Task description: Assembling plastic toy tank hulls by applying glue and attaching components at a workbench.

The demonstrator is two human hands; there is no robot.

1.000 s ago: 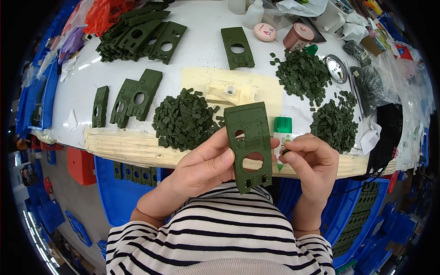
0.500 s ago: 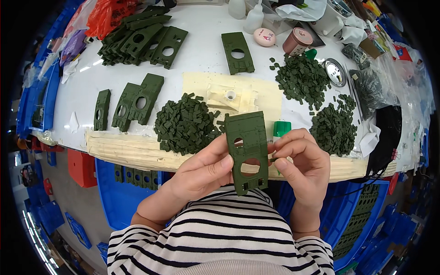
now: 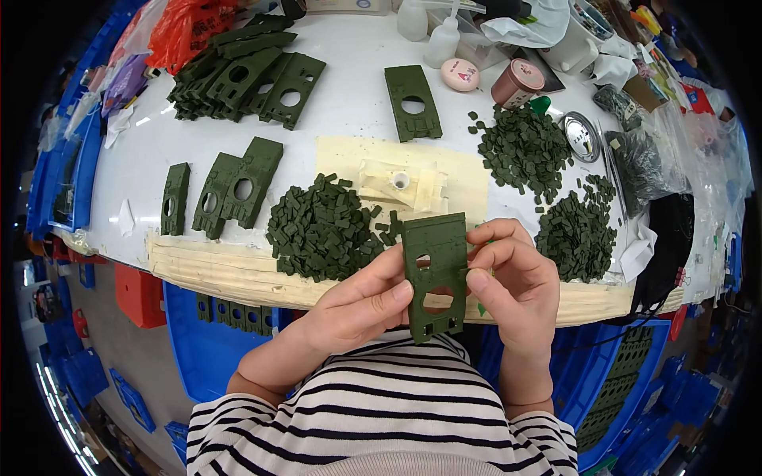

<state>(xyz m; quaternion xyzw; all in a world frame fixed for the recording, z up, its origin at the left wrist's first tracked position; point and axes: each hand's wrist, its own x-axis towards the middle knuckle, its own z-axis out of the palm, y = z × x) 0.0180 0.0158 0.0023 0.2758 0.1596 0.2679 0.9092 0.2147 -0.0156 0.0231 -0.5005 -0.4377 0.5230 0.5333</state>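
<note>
My left hand [image 3: 357, 309] is closed on a dark green plastic model tank hull part [image 3: 436, 238], holding its left edge. The part stands tilted toward me, with a large round hole low down and a smaller hole above it. At its right edge my right hand [image 3: 520, 289] has thumb and fingers closed in a pinch, seemingly on a small green tile that is mostly hidden. Bright green bits of a capped bottle show behind the right fingers. A pile of small green tiles [image 3: 321, 230] lies beyond my left hand.
A taped white fixture [image 3: 389, 186] sits mid-table. Two more tile piles [image 3: 524, 147] [image 3: 578, 238] lie to the right. Other hull parts [image 3: 258, 178] lie left, with a stack [image 3: 230, 71] behind. Blue crates [image 3: 190, 341] stand below the padded table edge [image 3: 222, 262].
Both hands and the hull part have shifted slightly right in view. My right pinch has closed in against the part's right edge. The bottle's green cap is now mostly covered by the right fingers.
</note>
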